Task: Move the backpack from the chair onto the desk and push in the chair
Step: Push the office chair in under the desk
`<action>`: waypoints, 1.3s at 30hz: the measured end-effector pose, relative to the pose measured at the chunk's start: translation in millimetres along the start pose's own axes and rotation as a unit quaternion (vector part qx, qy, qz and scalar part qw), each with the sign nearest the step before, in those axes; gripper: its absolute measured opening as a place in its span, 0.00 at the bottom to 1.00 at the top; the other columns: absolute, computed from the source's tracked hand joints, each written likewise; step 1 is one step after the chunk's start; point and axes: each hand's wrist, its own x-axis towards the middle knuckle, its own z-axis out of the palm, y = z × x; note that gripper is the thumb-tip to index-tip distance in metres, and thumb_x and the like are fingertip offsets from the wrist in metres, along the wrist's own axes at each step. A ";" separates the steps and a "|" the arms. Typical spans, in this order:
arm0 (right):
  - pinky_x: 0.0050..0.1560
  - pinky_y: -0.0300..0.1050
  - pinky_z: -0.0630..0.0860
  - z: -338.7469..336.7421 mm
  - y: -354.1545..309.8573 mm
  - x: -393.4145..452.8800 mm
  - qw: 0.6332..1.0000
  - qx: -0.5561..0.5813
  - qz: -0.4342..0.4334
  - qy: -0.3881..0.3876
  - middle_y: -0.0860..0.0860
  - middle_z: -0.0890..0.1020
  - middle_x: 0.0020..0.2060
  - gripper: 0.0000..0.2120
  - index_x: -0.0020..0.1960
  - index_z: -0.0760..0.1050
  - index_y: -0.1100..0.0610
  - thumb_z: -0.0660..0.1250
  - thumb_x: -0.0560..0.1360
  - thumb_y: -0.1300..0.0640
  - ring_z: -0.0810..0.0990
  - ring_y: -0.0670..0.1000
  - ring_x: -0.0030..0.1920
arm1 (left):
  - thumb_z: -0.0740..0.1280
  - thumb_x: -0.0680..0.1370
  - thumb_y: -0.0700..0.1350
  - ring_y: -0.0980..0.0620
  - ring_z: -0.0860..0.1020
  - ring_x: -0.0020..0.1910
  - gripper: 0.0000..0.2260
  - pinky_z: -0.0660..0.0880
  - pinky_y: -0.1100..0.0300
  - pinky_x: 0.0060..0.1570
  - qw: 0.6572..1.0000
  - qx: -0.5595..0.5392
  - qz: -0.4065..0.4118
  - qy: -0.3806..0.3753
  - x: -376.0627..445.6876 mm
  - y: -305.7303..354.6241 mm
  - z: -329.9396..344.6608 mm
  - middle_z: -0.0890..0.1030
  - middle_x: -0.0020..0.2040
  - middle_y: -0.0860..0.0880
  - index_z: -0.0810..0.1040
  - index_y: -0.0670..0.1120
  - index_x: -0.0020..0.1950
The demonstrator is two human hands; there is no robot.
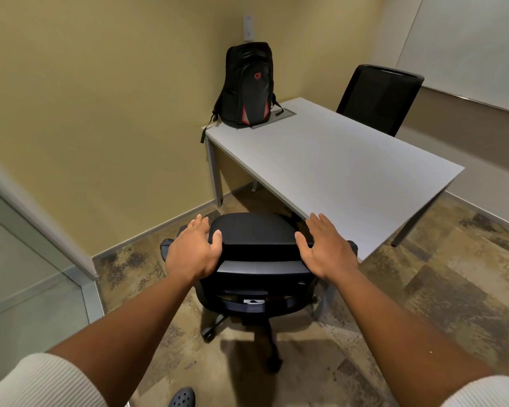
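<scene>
A black backpack with red trim stands upright on the far left corner of the grey desk, leaning against the yellow wall. A black office chair stands at the desk's near edge, its seat partly under the desktop and its back towards me. My left hand rests on the left end of the chair's backrest top, fingers spread, thumb on the near face. My right hand is at the right end of the backrest, fingers apart, palm against it. Neither hand is wrapped around anything.
A second black chair stands behind the desk's far side. A glass partition with a metal frame is at the left. Patterned carpet lies around the desk. A dark shoe shows at the bottom edge.
</scene>
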 end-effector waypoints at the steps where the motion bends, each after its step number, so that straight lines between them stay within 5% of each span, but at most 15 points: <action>1: 0.73 0.54 0.60 1.3 -2.5 3.3 1.000 -0.002 0.005 0.002 0.48 0.55 0.80 0.30 0.79 0.56 0.53 0.49 0.82 0.38 0.48 0.49 0.80 | 0.52 0.82 0.58 0.50 0.59 0.78 0.27 0.65 0.49 0.69 1.000 0.002 0.004 -0.004 5.5 -2.7 -0.5 0.59 0.80 0.49 0.62 0.47 0.78; 10: 0.71 0.56 0.65 15.7 -29.7 50.1 0.998 -0.014 0.055 0.013 0.48 0.56 0.80 0.33 0.78 0.60 0.52 0.48 0.80 0.34 0.48 0.49 0.80 | 0.52 0.81 0.61 0.50 0.59 0.77 0.29 0.64 0.49 0.70 0.999 0.008 0.042 -0.022 77.4 -31.2 -2.7 0.60 0.79 0.50 0.60 0.49 0.78; 39: 0.76 0.53 0.55 61.5 -147.9 244.2 0.980 -0.014 0.195 0.027 0.49 0.54 0.80 0.35 0.80 0.56 0.53 0.45 0.80 0.34 0.47 0.49 0.80 | 0.49 0.81 0.62 0.51 0.57 0.78 0.30 0.65 0.47 0.71 0.976 0.012 0.202 -0.082 360.8 -119.3 -18.0 0.59 0.80 0.50 0.59 0.48 0.79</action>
